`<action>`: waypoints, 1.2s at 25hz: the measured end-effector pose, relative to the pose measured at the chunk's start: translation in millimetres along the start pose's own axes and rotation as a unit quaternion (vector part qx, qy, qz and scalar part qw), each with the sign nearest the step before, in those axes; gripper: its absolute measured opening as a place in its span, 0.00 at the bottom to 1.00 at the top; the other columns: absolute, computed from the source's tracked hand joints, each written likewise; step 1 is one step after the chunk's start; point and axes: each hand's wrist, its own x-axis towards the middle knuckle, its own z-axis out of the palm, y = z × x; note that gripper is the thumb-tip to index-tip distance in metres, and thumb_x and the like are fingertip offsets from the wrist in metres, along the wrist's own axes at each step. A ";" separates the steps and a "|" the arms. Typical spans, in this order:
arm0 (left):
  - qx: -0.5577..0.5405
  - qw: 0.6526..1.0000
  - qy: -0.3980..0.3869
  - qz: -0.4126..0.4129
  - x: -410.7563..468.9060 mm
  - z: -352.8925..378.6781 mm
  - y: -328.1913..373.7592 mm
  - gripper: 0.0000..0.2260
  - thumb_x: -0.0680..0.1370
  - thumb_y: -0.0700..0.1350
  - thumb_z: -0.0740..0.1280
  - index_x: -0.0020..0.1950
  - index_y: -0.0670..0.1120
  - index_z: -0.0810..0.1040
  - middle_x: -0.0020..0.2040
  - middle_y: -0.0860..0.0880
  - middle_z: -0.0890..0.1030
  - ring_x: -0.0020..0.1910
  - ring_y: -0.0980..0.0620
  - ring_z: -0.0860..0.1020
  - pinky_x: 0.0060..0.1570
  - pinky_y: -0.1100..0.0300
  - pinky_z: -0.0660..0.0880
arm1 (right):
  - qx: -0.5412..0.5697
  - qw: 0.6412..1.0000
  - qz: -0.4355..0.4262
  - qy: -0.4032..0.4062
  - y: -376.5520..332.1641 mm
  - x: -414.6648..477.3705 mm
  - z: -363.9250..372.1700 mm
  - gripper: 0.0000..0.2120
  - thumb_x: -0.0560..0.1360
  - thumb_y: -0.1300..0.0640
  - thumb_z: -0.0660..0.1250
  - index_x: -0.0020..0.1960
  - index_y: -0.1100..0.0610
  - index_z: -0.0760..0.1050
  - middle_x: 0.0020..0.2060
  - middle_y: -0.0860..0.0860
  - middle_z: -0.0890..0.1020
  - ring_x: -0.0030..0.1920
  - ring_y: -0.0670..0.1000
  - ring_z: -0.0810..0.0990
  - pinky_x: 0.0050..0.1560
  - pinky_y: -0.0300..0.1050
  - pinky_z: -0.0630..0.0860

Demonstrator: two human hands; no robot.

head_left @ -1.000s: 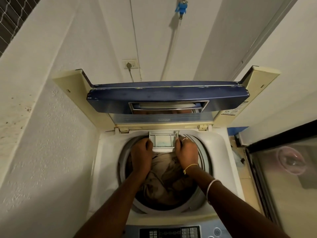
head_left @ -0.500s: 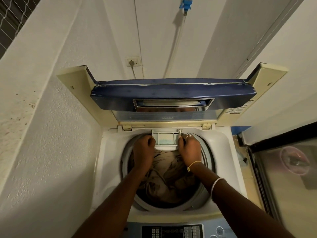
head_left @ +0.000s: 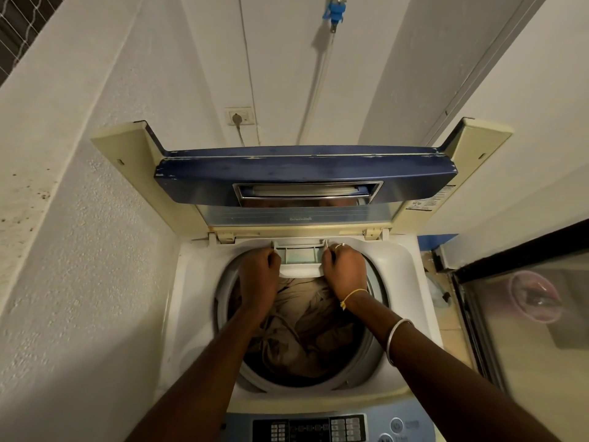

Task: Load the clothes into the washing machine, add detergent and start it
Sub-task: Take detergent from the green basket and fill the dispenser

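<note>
Hands, head view: left hand (head_left: 259, 272) and right hand (head_left: 345, 271) lie level with one another, knuckles up. Each has its fingers curled on one end of the detergent drawer (head_left: 299, 255), which sits between them at the far rim of the washing machine (head_left: 197, 298). Its long axis runs left to right, from one hand to the other. Its travel, judged from the mounting, is across that axis, toward or away from the person. Neither hand is therefore the nearer, and an even effort at both ends looks necessary to keep it from skewing. Whether detergent lies in its pale compartments cannot be told. Clothes (head_left: 306, 330), tan and crumpled, fill the tub just below the hands and nearer the person, under both wrists. Raised lid (head_left: 306, 170) stands beyond the hands. Control panel (head_left: 318, 429) lies nearest the person, behind the forearms, and its button legends are too small to read. Small writing on the lid's clear strip (head_left: 300, 219) and a printed sticker (head_left: 425, 205) beyond the right hand are likewise illegible, so no brand can be read.
</note>
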 end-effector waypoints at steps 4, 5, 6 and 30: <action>0.002 1.000 0.013 0.016 -0.6 5.4 -2.1 0.11 0.81 0.42 0.65 0.38 0.44 0.78 0.32 0.47 0.77 0.31 0.51 0.76 0.32 0.57 0.73 | -0.001 1.000 -0.007 0.000 -0.4 1.2 -0.7 0.12 0.80 0.56 0.61 0.39 0.55 0.77 0.33 0.47 0.76 0.33 0.47 0.74 0.38 0.40 0.69; 0.001 1.000 0.019 0.020 -2.3 6.4 -2.0 0.11 0.80 0.41 0.65 0.37 0.44 0.77 0.31 0.48 0.76 0.30 0.52 0.75 0.31 0.59 0.72 | -0.001 1.000 -0.010 0.002 0.6 0.9 -0.5 0.12 0.80 0.56 0.61 0.39 0.55 0.76 0.33 0.47 0.76 0.33 0.47 0.74 0.37 0.40 0.69; 0.000 0.999 0.025 0.023 -3.7 7.3 -1.6 0.12 0.80 0.41 0.65 0.36 0.45 0.76 0.30 0.49 0.75 0.30 0.52 0.74 0.30 0.61 0.70 | 0.000 1.000 -0.012 0.003 1.7 0.3 -0.7 0.12 0.80 0.56 0.61 0.39 0.55 0.76 0.33 0.47 0.76 0.33 0.47 0.74 0.37 0.40 0.69; -0.022 0.999 0.028 0.016 -7.7 15.2 -14.7 0.07 0.80 0.41 0.65 0.45 0.43 0.81 0.36 0.50 0.79 0.35 0.54 0.76 0.36 0.62 0.73 | 0.008 0.999 -0.040 0.034 12.6 -5.5 9.4 0.12 0.80 0.57 0.62 0.39 0.57 0.77 0.33 0.52 0.78 0.34 0.49 0.75 0.37 0.40 0.66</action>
